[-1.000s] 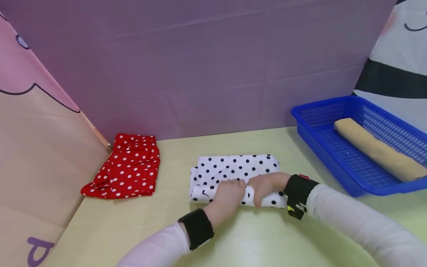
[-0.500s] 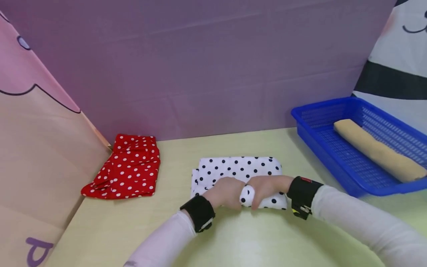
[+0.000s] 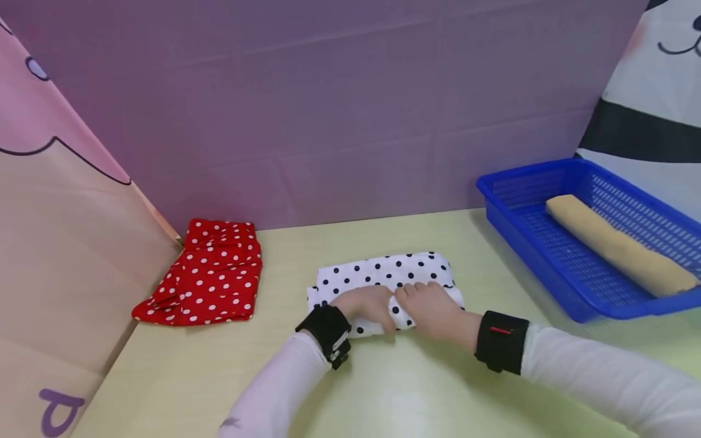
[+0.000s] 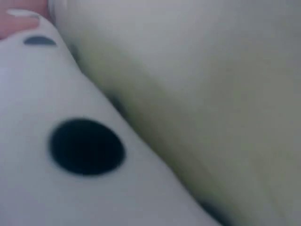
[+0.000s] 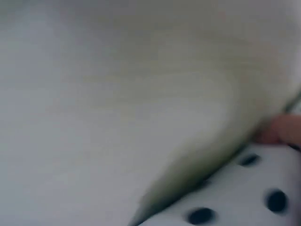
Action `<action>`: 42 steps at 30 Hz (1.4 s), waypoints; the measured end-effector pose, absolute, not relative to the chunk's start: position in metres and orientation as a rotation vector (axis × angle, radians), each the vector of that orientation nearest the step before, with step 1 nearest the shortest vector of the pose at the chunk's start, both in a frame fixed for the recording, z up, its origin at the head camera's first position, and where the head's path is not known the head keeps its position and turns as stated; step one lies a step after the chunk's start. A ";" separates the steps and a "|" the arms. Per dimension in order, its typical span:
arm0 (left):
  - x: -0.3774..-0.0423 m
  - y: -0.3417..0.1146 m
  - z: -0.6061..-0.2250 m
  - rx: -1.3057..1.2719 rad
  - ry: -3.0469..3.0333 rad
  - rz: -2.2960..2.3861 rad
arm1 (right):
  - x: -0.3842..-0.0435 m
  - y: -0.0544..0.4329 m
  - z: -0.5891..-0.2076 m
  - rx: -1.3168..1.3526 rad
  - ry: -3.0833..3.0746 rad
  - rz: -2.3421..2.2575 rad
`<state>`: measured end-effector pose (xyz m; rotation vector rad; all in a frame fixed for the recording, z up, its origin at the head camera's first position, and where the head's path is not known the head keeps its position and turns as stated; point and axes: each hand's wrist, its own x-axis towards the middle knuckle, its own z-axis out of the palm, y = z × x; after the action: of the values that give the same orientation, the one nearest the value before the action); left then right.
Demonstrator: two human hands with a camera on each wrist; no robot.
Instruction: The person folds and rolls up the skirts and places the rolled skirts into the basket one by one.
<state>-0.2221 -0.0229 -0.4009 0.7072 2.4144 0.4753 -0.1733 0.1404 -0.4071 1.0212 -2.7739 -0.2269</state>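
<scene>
A white cloth with black dots (image 3: 383, 271) lies on the table, its near edge rolled into a thick fold. My left hand (image 3: 368, 305) grips the roll left of its middle, the back of the hand upward. Close beside it, my right hand (image 3: 435, 311) holds the same roll with curled fingers over its top. A short stretch of the roll shows between the two hands. The left wrist view is filled on one side by the dotted cloth (image 4: 28, 103). In the right wrist view a blurred fingertip (image 5: 282, 129) presses at the edge of the cloth (image 5: 240, 193).
A red cloth with white dots (image 3: 219, 274) lies folded at the left. On the right stands a blue plastic basket (image 3: 539, 274) holding a rolled beige cloth (image 3: 619, 246). A purple sheet (image 3: 339, 121) hangs behind the pale table (image 3: 427, 389).
My left hand has turned from knuckles atop the roll to a grip over its near side. My right hand has turned, its wrist now nearer me. The dotted cloth has shifted slightly left.
</scene>
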 end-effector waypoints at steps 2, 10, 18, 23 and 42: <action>-0.226 -0.025 -0.400 0.677 2.374 0.505 | -0.172 0.141 -0.412 1.028 -2.577 -0.414; -0.228 -0.027 -0.401 0.639 2.327 0.555 | -0.180 0.141 -0.416 1.082 -2.511 -0.429; -0.202 -0.021 -0.406 0.765 2.645 0.355 | -0.191 0.138 -0.411 1.102 -2.869 -0.022; -0.183 -0.016 -0.408 0.811 2.880 0.128 | -0.196 0.138 -0.404 1.125 -3.062 0.220; -0.179 -0.016 -0.402 1.023 2.933 -0.051 | -0.202 0.143 -0.387 0.923 -3.603 0.816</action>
<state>-0.1786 -0.0160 -0.4016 1.0230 2.9328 -0.0512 -0.2016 0.1428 -0.3871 0.9227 -3.6034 0.8159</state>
